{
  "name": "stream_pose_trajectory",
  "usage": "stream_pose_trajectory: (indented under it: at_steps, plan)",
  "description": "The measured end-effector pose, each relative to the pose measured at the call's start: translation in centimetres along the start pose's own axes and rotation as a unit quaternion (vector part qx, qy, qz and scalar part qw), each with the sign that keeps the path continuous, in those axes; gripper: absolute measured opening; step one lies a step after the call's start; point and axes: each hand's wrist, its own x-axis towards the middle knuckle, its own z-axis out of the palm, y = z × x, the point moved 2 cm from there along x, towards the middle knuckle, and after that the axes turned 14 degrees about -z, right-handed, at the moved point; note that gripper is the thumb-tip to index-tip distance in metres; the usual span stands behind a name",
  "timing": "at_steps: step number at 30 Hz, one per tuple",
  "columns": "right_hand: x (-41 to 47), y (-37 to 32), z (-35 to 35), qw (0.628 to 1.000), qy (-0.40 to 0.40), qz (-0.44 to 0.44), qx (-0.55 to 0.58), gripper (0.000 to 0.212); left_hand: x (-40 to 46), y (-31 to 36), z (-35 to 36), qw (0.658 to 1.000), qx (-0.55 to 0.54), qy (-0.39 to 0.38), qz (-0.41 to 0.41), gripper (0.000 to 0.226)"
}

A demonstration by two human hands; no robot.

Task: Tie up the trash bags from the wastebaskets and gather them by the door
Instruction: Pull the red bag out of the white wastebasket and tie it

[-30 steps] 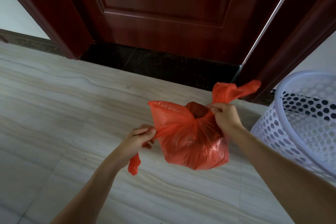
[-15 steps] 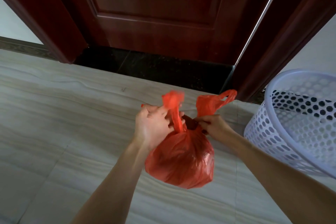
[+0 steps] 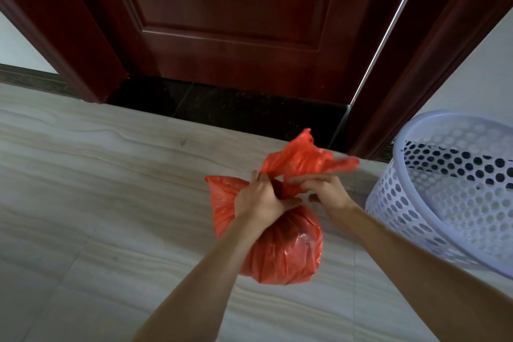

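Door (image 3: 222, 36): dark carved wood, no writing readable. White wastebasket (image 3: 455, 191) right of door, no label. Red trash bag (image 3: 280, 247) held above floor just before door. Left hand (image 3: 258, 200) clamps its neck; right hand (image 3: 324, 189) pinches a loose ear. Risk: thin plastic tears, or ear slips and knot loosens.

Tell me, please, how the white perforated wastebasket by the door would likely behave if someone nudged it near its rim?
The wastebasket is thin plastic riddled with holes and looks empty, so probably light. A push would likely slide it across the smooth floor. It already stands tilted in this view, so tipping seems possible.
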Motion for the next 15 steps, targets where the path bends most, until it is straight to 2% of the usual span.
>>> stream_pose_trajectory:
  at_steps: [3,5,6,7,10,13,14,15]
  plan:
    - [0.5,-0.9,-0.1,0.999,0.028,-0.016,0.041,0.035,-0.6,1.0,0.2,0.996,0.049,0.078,0.008,0.069]
    - [1.3,-1.6,-0.3,0.984,0.085,-0.010,0.157,0.030,-0.5,1.2,0.2,0.995,0.040,0.086,0.023,0.051]
    - [1.7,-1.9,-0.6,0.974,0.122,-0.014,0.189,0.030,-0.3,1.1,0.2,0.995,0.030,0.084,0.032,0.044]
    - [2.1,-2.1,-1.0,0.974,0.147,-0.023,0.172,0.030,-0.1,0.8,0.3,0.996,0.009,0.075,0.042,0.040]
    - [3.0,-1.4,-1.5,0.989,0.127,-0.064,-0.044,0.028,0.3,-0.3,0.0,0.991,-0.113,0.028,0.063,0.035]
    - [3.1,0.5,-1.1,0.989,0.024,-0.061,-0.135,0.059,0.7,-1.6,-0.3,0.962,-0.265,-0.063,0.028,0.045]
    - [3.1,1.1,-1.1,0.980,-0.018,-0.061,-0.189,0.061,0.7,-1.9,-0.4,0.951,-0.301,-0.070,0.012,0.050]
    - [3.0,1.6,-1.2,0.956,-0.067,-0.057,-0.280,0.058,1.0,-2.2,-0.6,0.945,-0.320,-0.066,0.005,0.053]
